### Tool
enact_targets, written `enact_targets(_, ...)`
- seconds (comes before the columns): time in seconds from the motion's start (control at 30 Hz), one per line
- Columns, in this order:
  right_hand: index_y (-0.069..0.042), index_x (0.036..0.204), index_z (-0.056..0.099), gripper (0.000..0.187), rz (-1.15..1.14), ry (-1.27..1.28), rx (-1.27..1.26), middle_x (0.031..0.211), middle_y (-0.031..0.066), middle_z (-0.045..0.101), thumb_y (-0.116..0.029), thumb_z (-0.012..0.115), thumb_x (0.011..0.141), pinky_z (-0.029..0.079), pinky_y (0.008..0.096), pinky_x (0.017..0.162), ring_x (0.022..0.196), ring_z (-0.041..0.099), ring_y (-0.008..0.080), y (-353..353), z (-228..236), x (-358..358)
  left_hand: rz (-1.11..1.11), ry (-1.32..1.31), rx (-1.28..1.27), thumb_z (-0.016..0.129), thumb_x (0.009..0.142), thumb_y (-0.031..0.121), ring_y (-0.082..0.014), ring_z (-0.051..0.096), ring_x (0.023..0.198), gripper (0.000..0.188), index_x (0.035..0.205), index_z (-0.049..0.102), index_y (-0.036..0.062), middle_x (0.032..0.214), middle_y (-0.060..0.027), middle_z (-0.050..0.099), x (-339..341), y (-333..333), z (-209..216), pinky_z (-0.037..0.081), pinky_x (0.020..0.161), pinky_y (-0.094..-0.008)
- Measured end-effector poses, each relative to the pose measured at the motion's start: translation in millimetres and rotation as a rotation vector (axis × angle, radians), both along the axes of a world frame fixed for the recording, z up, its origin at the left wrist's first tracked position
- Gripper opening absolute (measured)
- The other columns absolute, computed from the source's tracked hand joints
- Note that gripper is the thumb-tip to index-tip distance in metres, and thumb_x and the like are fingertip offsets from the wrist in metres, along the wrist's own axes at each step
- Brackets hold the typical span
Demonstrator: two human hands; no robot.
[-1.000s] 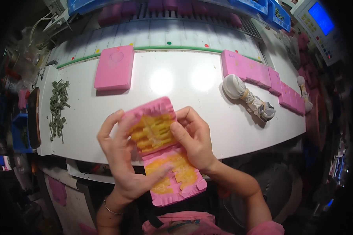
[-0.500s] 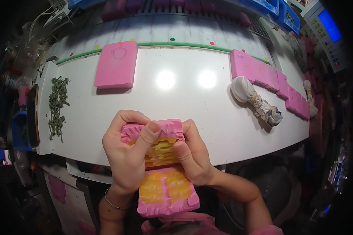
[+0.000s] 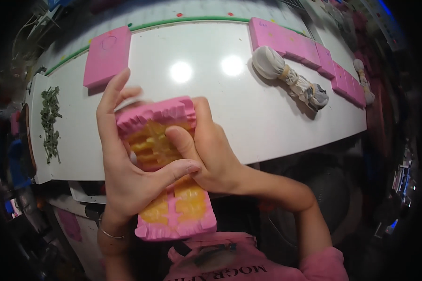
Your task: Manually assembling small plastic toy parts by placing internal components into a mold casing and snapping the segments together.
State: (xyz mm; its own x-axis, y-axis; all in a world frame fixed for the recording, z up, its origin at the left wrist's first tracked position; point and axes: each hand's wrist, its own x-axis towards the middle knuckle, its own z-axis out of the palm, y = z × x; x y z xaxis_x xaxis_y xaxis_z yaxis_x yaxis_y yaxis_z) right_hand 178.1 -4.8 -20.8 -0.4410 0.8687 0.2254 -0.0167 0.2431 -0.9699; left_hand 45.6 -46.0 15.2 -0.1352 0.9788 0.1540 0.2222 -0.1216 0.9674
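Close to my body, I hold a pink rubber mould half [image 3: 155, 112] with a toothed rim and a yellow cavity face turned up. My right hand [image 3: 218, 154] is closed round its right side, thumb pressing over the yellow face. Along the left side lies my left hand [image 3: 126, 171], its fingers stretched out and slightly blurred, its thumb crossing to the right hand's thumb base. Below hangs a second pink mould half [image 3: 177, 218], also with yellow hollows. Its upper end is hidden by my hands, so whether the halves join there I cannot tell.
On the white table [image 3: 159, 84] a pink block [image 3: 107, 58] lies at far left and a row of pink blocks [image 3: 283, 42] at far right. A tied white cloth bag [image 3: 290, 79] sits before the row. Small green parts [image 3: 50, 124] are heaped at left.
The view has shifted, so the table things appear higher and further left. My left fingers have come off the upper mould half and straightened. My left thumb has moved down toward my right hand.
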Motion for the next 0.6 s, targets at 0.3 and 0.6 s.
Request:
enact_targets(0.3, 0.002, 0.111, 0.037, 0.041, -0.075, -0.197, 0.167, 0.084, 0.017, 0.06, -0.027, 0.058, 0.091, 0.048, 0.0376, 0.063, 0.071, 0.06, 0.0307, 23.8, 6.2, 30.5, -0.228, 0.849, 0.117, 0.079, 0.06, 0.038, -0.0352, 0.01, 0.141, 0.103, 0.142, 0.029, 0.0021, 0.149, -0.0165, 0.025, 8.3, -25.2, 12.4, 0.021, 0.112, -0.0453)
enact_targets(0.6, -0.002, 0.097, 0.058, 0.022, -0.019, -0.851, 0.38, 0.081, 0.0097, 0.055, -0.001, 0.063, 0.075, 0.048, 0.0343, 0.051, 0.063, 0.059, 0.0259, -73.5, -4.2, 119.9, -0.146, 0.537, 0.131, 0.086, 0.049, 0.029, -0.0325, 0.015, 0.141, 0.118, 0.144, 0.022, -0.0002, 0.15, -0.0184, 0.021, 6.4, -35.3, -12.1, 0.021, 0.112, -0.0422)
